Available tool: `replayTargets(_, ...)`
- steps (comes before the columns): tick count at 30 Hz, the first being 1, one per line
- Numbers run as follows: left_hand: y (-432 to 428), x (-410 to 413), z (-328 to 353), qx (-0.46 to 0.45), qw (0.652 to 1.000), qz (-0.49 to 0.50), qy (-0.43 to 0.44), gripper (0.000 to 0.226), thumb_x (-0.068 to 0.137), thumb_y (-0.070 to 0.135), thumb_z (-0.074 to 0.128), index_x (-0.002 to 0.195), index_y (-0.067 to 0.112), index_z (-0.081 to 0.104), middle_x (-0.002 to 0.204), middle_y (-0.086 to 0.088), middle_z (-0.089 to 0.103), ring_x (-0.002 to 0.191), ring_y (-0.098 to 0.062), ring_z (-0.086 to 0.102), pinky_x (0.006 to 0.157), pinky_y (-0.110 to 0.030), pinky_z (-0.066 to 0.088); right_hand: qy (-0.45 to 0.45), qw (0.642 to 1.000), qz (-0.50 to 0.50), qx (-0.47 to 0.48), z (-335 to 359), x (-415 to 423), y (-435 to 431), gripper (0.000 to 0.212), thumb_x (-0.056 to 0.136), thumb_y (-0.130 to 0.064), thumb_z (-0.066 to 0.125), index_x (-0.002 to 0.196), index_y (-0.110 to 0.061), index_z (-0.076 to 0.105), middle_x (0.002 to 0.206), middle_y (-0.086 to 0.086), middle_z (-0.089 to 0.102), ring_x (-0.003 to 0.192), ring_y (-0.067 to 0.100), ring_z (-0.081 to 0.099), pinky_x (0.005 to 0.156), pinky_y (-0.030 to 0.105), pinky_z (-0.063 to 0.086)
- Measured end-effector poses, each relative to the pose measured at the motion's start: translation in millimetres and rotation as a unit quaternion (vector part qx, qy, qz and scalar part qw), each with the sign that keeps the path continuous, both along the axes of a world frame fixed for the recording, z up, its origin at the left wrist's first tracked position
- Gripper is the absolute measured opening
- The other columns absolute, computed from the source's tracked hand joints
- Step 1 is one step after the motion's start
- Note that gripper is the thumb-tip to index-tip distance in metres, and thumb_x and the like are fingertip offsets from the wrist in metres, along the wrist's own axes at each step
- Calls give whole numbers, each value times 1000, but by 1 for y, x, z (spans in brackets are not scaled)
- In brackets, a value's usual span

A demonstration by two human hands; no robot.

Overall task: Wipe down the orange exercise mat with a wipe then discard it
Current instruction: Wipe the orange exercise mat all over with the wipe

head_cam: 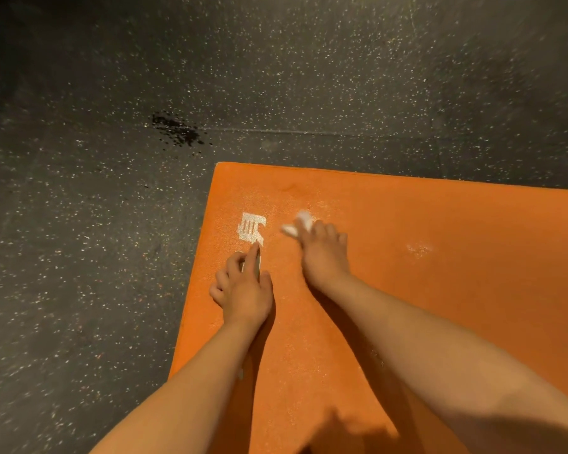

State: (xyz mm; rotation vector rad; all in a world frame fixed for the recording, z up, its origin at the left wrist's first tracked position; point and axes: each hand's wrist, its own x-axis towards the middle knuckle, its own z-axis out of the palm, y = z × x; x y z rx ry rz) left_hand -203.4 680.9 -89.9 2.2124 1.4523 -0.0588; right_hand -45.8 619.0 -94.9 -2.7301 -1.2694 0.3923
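The orange exercise mat (423, 263) lies on the floor, its far left corner in view with a white printed logo (251, 228). My right hand (323, 253) presses a small crumpled white wipe (297, 224) against the mat just right of the logo; the wipe pokes out past my fingertips. My left hand (243, 285) rests on the mat just below the logo, index finger stretched toward it, the other fingers bent on the surface. It holds nothing.
Dark speckled rubber flooring (95, 257) surrounds the mat to the left and beyond. A dark wet-looking splatter (177, 132) marks the floor past the mat's corner. Pale streaks (418, 249) show on the mat to the right of my hand.
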Motion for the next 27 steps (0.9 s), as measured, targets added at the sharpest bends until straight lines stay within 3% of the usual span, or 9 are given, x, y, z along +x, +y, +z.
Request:
replayTargets(2, 4, 7, -2, -1, 1000, 10, 16, 54, 100, 45, 41, 151, 49, 24, 140, 7, 30, 119, -23, 30, 103, -45, 25, 1, 990, -142, -5, 0, 16, 1, 70, 95, -9, 42, 158, -29, 20, 131, 8, 43, 115, 28, 38, 89, 41, 29)
replayTargets(3, 5, 11, -3, -3, 1000, 18, 18, 54, 99, 44, 42, 151, 48, 25, 137, 6, 31, 119, -22, 30, 103, -45, 24, 10, 987, -162, -3, 1, 14, 6, 71, 95, -9, 43, 159, -27, 19, 133, 8, 42, 116, 28, 38, 89, 40, 29)
replayTargets(8, 19, 34, 3, 10, 998, 50, -24, 46, 96, 34, 50, 141, 39, 44, 135, 1, 37, 124, -24, 31, 105, -44, 18, 57, 996, 75, 10, 5, -22, 47, 70, 96, -20, 50, 158, -29, 20, 133, 7, 42, 118, 29, 35, 88, 42, 26)
replayTargets(10, 29, 39, 2, 19, 999, 34, -26, 47, 97, 36, 51, 143, 41, 42, 150, 2, 30, 136, -25, 23, 110, -46, 13, 20, 996, 82, 18, 3, -4, 51, 67, 97, -17, 46, 158, -31, 21, 132, 7, 44, 117, 29, 35, 88, 42, 25)
replayTargets(13, 40, 38, -2, 7, 1000, 1, 7, 58, 99, 44, 46, 153, 44, 25, 166, 9, 7, 146, -24, 9, 114, -48, 9, -12, 998, -68, 11, -2, 35, 42, 69, 96, -11, 43, 158, -30, 21, 130, 9, 46, 116, 29, 39, 82, 39, 22)
replayTargets(16, 42, 40, -3, 6, 1000, 5, 15, 56, 98, 45, 45, 151, 44, 26, 164, 9, 10, 143, -24, 10, 113, -49, 11, 22, 978, -205, 17, 0, 47, 47, 73, 94, -8, 43, 158, -33, 19, 133, 7, 42, 114, 28, 37, 82, 37, 19)
replayTargets(20, 55, 58, 2, 13, 999, 37, -35, 48, 98, 38, 49, 145, 40, 40, 157, 1, 26, 138, -25, 21, 109, -45, 14, 62, 998, -10, 30, 5, 7, 81, 70, 95, -18, 48, 158, -33, 20, 132, 4, 43, 117, 28, 36, 80, 38, 18)
replayTargets(23, 75, 64, -1, 9, 1000, 17, -16, 54, 100, 43, 42, 152, 43, 27, 165, 4, 12, 143, -23, 12, 112, -46, 10, 29, 997, 70, 26, 2, 11, 92, 66, 97, -21, 47, 158, -33, 21, 129, 3, 45, 115, 26, 36, 83, 40, 22)
replayTargets(27, 81, 54, -10, 4, 1000, -25, 9, 59, 102, 53, 33, 156, 46, 11, 166, 11, -4, 146, -24, 3, 112, -45, 3, -13, 993, -112, 19, -1, 58, 83, 68, 96, -10, 41, 157, -30, 19, 127, 7, 45, 110, 27, 38, 79, 39, 21)
